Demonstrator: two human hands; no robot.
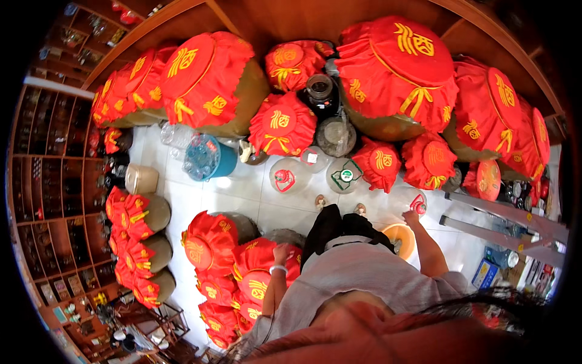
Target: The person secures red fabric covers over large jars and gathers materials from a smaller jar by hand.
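My right hand is closed at the red handle of a clear jug, just beyond an orange bucket. My left hand, with a pale bracelet at its wrist, hangs in front of a jar's red cloth cover. Its fingers are too small to make out, and I cannot tell whether it touches the cloth. On the floor ahead of my feet stand a clear jug with a red handle and another with a green handle.
Large jars under red cloth covers with yellow characters line the wooden wall ahead. A blue bucket filled with clear plastic stands ahead on the left. Metal ladder legs reach in from the right. Wooden shelves run along the left.
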